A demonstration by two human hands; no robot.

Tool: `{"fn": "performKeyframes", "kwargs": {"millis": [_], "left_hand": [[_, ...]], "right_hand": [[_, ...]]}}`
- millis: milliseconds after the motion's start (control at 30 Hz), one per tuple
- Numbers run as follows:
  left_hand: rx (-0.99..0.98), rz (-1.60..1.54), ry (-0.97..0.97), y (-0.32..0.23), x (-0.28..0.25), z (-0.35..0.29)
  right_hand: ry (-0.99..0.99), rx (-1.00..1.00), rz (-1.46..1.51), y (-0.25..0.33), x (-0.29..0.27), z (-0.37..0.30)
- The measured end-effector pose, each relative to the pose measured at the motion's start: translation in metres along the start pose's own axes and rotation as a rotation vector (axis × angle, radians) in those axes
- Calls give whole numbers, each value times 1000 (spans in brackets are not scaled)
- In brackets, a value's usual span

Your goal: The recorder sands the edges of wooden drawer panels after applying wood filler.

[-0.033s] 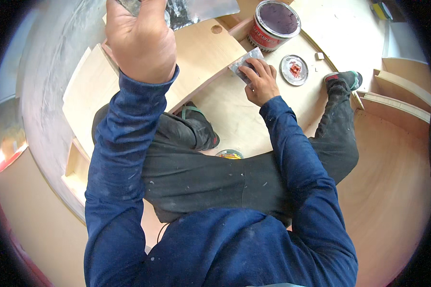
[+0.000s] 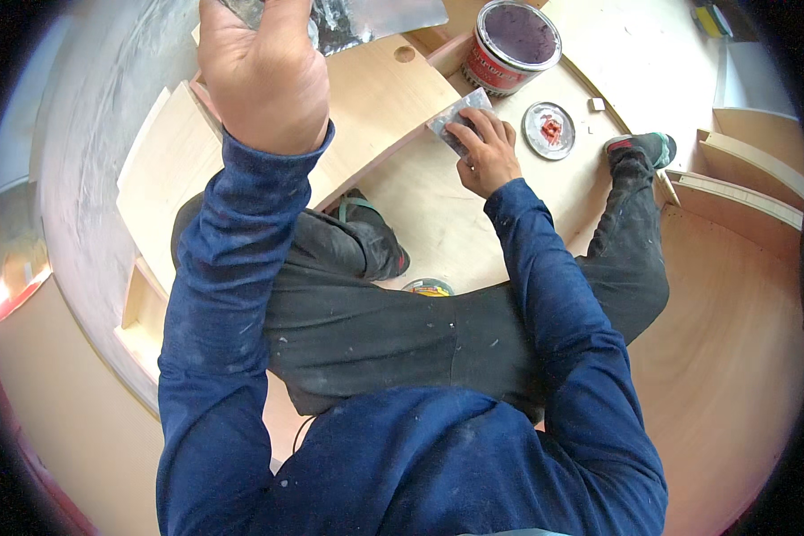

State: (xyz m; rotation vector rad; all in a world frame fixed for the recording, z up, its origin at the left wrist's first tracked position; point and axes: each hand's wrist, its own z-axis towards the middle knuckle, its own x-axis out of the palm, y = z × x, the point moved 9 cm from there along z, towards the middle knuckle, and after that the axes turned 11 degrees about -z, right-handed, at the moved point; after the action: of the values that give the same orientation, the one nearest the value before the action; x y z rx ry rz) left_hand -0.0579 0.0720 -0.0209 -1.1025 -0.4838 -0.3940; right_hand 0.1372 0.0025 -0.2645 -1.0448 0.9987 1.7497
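My left hand [image 2: 268,85] is raised at the upper left, closed on a flat metal putty blade [image 2: 389,16] with dark and whitish smears; the top edge of the picture cuts off part of it. Lower and to the right, my right hand [image 2: 489,161] grips a smaller metal scraper [image 2: 451,118], grey with residue, its fingers laid over the face. This scraper is beside the edge of a pale wooden panel [image 2: 366,103]; whether it touches is unclear. Just beyond my right hand stands an open red-labelled tin [image 2: 491,71] of dark purplish paste.
Right of my right hand lies a round lid [image 2: 536,147] with a reddish lump on it. A small wood block [image 2: 597,104] sits nearby. My legs straddle the wooden floor, a second tin [image 2: 429,287] between them. Curved wooden ribs [image 2: 750,192] rise at right.
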Motion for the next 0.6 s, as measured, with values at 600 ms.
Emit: {"fn": "performKeyframes", "kwargs": {"millis": [600], "left_hand": [[15, 90, 94, 10, 1, 7]], "right_hand": [[59, -5, 6, -7, 0, 0]]}}
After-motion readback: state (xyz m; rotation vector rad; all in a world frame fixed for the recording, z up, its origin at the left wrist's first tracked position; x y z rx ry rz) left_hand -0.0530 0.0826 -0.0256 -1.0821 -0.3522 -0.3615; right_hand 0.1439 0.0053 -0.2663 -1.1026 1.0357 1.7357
